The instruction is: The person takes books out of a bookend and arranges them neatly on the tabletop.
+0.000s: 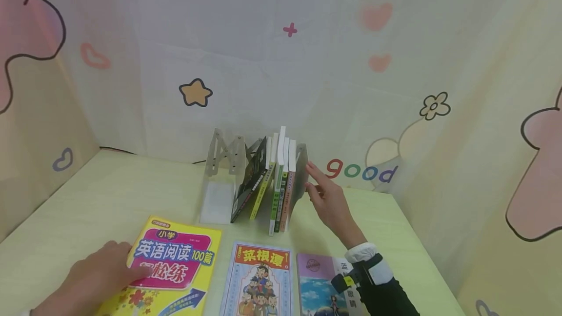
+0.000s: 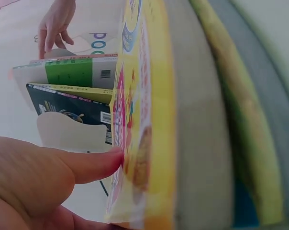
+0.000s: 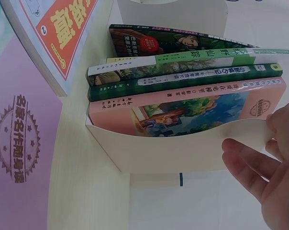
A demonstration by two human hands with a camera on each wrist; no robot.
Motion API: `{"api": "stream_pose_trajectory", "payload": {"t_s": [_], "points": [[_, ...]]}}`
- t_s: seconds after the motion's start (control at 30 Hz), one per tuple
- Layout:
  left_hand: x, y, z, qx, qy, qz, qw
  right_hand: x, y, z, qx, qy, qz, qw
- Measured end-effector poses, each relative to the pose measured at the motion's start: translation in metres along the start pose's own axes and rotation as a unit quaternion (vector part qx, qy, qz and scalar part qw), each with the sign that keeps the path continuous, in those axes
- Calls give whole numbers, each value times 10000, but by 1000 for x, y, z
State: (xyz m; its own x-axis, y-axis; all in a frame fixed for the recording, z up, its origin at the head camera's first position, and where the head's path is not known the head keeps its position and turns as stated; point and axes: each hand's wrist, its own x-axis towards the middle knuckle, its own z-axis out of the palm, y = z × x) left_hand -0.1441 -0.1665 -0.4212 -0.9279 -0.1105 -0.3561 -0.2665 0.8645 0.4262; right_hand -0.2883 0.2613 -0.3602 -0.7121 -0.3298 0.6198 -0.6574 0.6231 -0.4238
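My left hand grips the left edge of a yellow English-reading book, thumb lying on its cover. Below that book the left wrist view shows more page edges, the lower ones blurred. At the back, my right hand touches the right end plate of a metal book stand with extended fingers. Inside the stand, a pink-spined book stands next to that plate, with green-spined books beside it. A dark book leans over toward the right.
A comic-style book lies flat at front centre. Right of it, a purple-and-blue book is partly covered by the right wrist. The stand's left section shows bare metal. Patterned cloth hangs behind the table.
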Motion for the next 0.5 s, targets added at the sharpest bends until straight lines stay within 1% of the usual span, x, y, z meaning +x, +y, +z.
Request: {"api": "stream_pose_trajectory", "payload": {"t_s": [0.13, 0.2, 0.37, 0.5], "points": [[-1, 1, 1, 223, 84, 57, 9997, -1, 0, 0, -17, -21, 31, 10000], [0, 0, 1, 248, 52, 63, 9997, -1, 0, 0, 12, -18, 18, 10000], [3, 0, 2, 16, -108, -18, 9999, -2, 1, 1, 48, -4, -14, 10000], [4, 1, 2, -44, -131, -56, 9999, -3, 1, 1, -14, -7, 20, 10000]]}}
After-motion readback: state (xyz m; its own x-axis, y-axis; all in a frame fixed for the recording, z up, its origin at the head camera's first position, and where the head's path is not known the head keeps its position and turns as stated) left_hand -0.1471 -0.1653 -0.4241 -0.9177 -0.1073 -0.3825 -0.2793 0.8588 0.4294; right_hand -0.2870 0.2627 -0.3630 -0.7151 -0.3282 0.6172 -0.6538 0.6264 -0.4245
